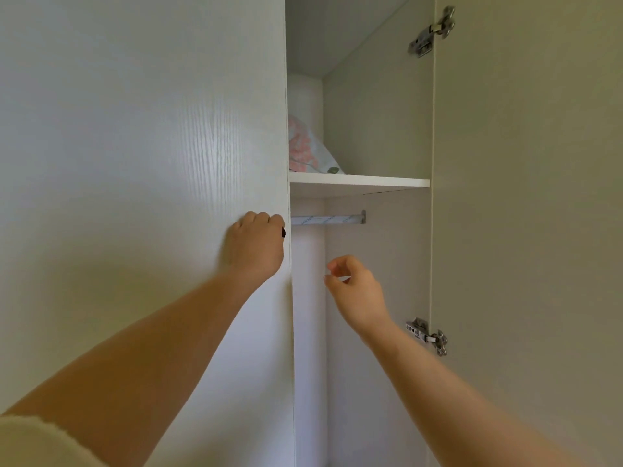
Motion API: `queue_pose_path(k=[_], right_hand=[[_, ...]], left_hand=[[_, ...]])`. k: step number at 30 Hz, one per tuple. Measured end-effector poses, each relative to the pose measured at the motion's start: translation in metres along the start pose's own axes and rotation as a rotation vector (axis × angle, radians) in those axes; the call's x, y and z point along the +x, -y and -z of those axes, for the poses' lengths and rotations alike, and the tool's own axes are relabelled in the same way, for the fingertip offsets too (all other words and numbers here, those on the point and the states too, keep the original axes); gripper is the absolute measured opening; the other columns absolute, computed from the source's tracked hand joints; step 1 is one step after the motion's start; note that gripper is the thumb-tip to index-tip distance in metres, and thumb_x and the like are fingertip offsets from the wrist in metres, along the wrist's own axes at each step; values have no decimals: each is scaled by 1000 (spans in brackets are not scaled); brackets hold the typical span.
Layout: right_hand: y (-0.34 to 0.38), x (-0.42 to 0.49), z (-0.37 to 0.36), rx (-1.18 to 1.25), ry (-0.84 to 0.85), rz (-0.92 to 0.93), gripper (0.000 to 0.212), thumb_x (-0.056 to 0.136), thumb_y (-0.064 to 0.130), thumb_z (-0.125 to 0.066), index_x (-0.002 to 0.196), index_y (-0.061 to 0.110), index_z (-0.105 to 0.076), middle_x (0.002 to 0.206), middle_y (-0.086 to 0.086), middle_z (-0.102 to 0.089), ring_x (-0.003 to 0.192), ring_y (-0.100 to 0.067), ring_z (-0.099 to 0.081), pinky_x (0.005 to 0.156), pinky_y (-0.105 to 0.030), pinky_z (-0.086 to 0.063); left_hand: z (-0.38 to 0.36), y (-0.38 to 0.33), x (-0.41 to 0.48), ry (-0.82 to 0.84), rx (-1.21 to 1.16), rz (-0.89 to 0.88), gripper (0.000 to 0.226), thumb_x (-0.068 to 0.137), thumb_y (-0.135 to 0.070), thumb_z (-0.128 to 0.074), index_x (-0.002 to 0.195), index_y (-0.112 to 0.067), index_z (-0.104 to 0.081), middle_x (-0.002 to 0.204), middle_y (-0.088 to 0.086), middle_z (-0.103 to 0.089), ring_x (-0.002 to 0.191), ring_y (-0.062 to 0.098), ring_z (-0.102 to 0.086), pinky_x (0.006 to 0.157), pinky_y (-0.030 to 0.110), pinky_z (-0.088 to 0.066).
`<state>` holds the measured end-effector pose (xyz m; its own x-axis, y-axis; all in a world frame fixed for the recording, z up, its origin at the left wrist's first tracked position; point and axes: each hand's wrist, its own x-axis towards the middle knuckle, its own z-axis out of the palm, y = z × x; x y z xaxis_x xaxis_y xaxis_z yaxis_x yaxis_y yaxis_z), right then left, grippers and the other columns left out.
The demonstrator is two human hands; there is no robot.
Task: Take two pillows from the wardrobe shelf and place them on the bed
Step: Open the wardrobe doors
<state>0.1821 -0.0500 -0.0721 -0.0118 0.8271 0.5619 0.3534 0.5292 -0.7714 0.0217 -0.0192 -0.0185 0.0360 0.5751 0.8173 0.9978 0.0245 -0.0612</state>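
The wardrobe stood partly open on inspection. The left door (135, 163) was in the closed position and filled the left half of the view; the right door (526, 197) was swung outward, with its inner face and two metal hinges exposed, an upper hinge (431, 32) and a lower hinge (426, 335). The left hand (256, 242) was raised against the free edge of the left door, knuckles outward and fingers curled tight over a small dark knob (283, 232). Only a sliver of the knob showed past the fingers, so the grasp appeared to be on the knob, but contact with the door edge as well could not be ruled out. The right hand (354, 284) was held up in the open gap between the doors, below the shelf (371, 182). Its fingers were loosely bent, thumb near forefinger, it grasped nothing and touched no surface. One pillow (308, 148), pale with a pink floral print, sat on the shelf at its left end, leaning toward the rear and partly hidden behind the left door. A pale rounded mass rose behind it. A hanging rail (328, 219) ran just beneath the shelf. A cream sleeve (33, 439) showed at the lower left corner.
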Motion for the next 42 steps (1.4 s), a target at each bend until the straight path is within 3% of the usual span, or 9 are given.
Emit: queue_pose_path(k=[10,12,15,19,21,26,29,36,42], right_hand=[[-2,9,9,251,91,32,14,92,12,-49,101,21,-56,97,10,-55,76,0,-51,56,0,-38],[3,8,11,311,138,45,19,94,15,-46,108,21,-58,104,8,-58,91,-8,-57,75,-7,-45],[9,6,15,380,226,57,30,97,20,-43,124,17,-55,120,2,-60,109,-15,-57,102,-33,-45],[18,-5,20,562,417,164,35,98,12,-37,91,34,-63,93,10,-68,82,-5,-64,77,-20,-54],[21,-12,21,646,475,187,39,97,8,-37,87,35,-63,87,11,-69,81,-7,-66,70,-17,-56],[28,-35,26,795,542,234,30,93,9,-49,87,33,-64,81,14,-71,80,-5,-69,70,-19,-59],[35,-47,27,881,672,258,27,89,6,-56,86,31,-66,78,17,-74,81,-5,-71,68,-20,-59],[60,-66,23,1000,860,301,28,81,-1,-63,78,26,-70,73,10,-75,72,-5,-71,65,-18,-58],[82,-92,9,1049,995,335,23,82,0,-61,94,15,-72,94,-5,-76,90,-19,-71,80,-30,-59]], left_hand=[[30,-24,-30,-194,-407,164,16,92,-16,-52,99,-13,-66,100,5,-68,96,26,-58,82,36,-44],[44,-29,-41,-214,-495,166,15,90,-13,-55,99,-9,-66,98,6,-68,94,24,-58,83,35,-45],[64,-39,-57,-214,-587,199,13,90,-8,-55,98,-8,-65,92,0,-63,88,17,-55,79,23,-44],[87,-48,-77,-187,-763,286,21,90,-8,-55,84,-28,-58,88,-12,-58,85,5,-59,77,8,-46],[99,-52,-88,-186,-826,334,26,90,-8,-55,83,-33,-57,94,-9,-61,86,1,-59,77,5,-46],[131,-58,-115,-256,-938,409,29,89,-4,-55,79,-30,-62,81,-13,-65,74,-6,-60,72,5,-47],[148,-57,-132,-340,-1014,427,18,80,-12,-62,77,-29,-65,70,-17,-67,71,-5,-60,71,5,-46],[183,-46,-162,-390,-1029,441,15,70,-21,-65,72,-34,-72,75,-14,-68,82,7,-61,90,26,-47],[215,-35,-191,-444,-993,437,17,65,-33,-62,78,-32,-73,80,-10,-67,82,6,-63,80,20,-52]])
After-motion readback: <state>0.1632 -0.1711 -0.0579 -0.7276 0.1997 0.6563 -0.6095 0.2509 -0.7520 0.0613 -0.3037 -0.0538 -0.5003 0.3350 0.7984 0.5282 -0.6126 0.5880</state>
